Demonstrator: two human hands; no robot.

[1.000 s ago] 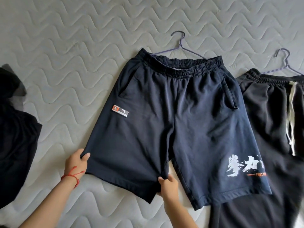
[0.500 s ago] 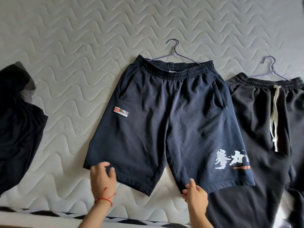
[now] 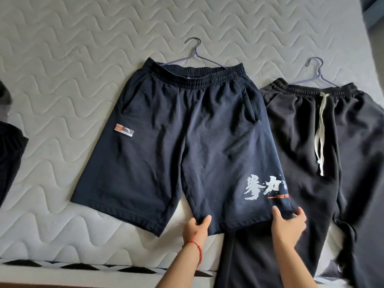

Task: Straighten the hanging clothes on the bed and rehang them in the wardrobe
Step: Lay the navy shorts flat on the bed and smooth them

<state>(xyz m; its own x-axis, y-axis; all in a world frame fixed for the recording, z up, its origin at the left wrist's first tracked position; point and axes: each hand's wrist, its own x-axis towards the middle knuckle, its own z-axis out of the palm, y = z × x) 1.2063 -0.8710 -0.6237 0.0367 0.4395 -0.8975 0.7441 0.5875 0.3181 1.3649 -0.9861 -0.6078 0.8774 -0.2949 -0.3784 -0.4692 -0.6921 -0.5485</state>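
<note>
I see navy shorts flat on mattress, on hanger | left hand pinches printed leg's inner hem corner | right hand grips outer corner, fingers seemingly curled beneath

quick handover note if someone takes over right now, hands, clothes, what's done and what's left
Left hand pinches the inner hem corner of the printed leg of the navy shorts; right hand grips that leg's outer hem corner.
The shorts lie flat on the mattress, on a hanger. Black trousers, also on a hanger, lie beside them, partly under that leg.
Done: shorts look nearly smooth.
Left: trousers, then rehang everything.
</note>
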